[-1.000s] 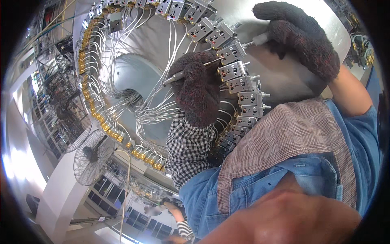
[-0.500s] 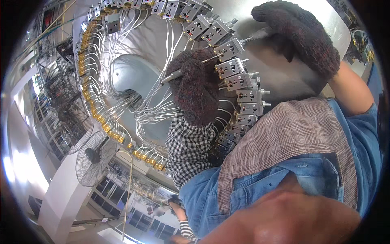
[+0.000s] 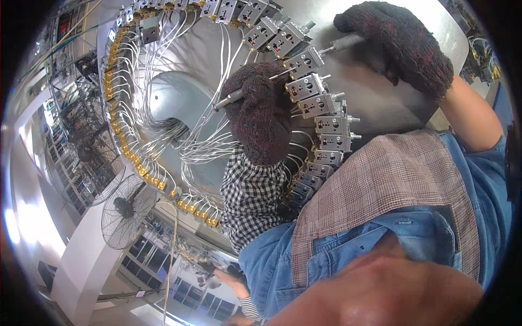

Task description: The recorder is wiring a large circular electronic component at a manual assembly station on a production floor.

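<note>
My left hand (image 3: 258, 117), in a dark knitted glove with a checked sleeve, is closed on a slim screwdriver with a metal handle (image 3: 231, 99). Its thin shaft reaches to the inner side of a silver metal control box (image 3: 304, 63) with a protruding spindle. On the opposite side, my gloved right hand (image 3: 399, 46) grips a grey cylindrical tool (image 3: 348, 42), whose end meets that box's spindle. The glove hides most of this tool, so its kind is unclear. Similar boxes (image 3: 316, 105) stand side by side along the curved rim, several with white wires running inward.
Brass fittings (image 3: 142, 170) with white wires line the far-left arc of the round metal rig. A bundle of wires (image 3: 176, 129) enters a hole in its centre. A black fan (image 3: 128, 212) stands at left. Another person's arm (image 3: 231, 282) shows at the bottom.
Both hands keep their hold on the tools and have barely shifted. The other person's arm at the bottom has moved slightly up and left.
</note>
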Demonstrator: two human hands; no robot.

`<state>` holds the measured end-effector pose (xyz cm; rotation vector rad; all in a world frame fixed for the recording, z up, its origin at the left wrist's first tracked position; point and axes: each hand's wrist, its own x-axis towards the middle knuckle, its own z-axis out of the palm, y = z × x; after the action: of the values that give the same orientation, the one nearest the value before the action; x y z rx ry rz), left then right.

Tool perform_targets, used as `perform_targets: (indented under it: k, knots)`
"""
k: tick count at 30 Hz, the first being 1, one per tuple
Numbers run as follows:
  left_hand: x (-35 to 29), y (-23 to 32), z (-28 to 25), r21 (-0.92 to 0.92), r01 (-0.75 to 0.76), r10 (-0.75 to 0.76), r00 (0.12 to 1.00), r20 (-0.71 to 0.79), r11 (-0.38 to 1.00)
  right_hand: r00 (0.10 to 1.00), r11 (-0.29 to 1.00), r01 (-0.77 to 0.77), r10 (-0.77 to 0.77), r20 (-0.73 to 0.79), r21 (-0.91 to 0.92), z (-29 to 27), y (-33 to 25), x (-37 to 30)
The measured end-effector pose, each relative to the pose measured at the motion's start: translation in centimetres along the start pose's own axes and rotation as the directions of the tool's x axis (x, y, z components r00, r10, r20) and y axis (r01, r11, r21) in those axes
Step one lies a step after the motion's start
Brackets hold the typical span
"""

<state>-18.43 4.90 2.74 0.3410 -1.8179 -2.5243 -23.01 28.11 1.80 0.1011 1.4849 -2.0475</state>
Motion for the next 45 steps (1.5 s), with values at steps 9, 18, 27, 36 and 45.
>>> perform_targets:
  k: [9, 18, 27, 36, 45]
  knots:
    - [0.2, -0.5, -1.2, -0.153, 0.039, -0.037, 0.999, 0.017, 0.987, 0.676, 0.562, 0.734, -0.656, 0.334, -0.381, -1.4, 2.1, 1.1]
    - [-0.3, 1.1, -2.7, 0.293, -0.141, 0.062, 0.962, 0.265, 0.946, 0.969, 0.988, 0.103, -0.125, -0.214, -0.111, 3.3, 0.3, -3.3]
    - [-1.2, -0.4, -3.4, -0.183, -0.013, 0.049, 0.981, 0.190, 0.983, 0.772, 0.500, 0.525, -0.621, 0.138, -0.689, 4.5, 2.6, -3.7]
    - [-0.9, -0.3, -3.9, -0.178, 0.083, -0.056, 0.987, 0.152, 0.981, 0.745, 0.386, 0.392, -0.666, 0.042, -0.835, 6.6, 2.0, -3.6]
    - [-0.4, -0.6, -4.5, -0.197, 0.171, -0.143, 0.978, 0.151, 0.965, 0.709, 0.265, 0.471, -0.682, 0.182, -0.841, 6.3, 2.4, -3.2]
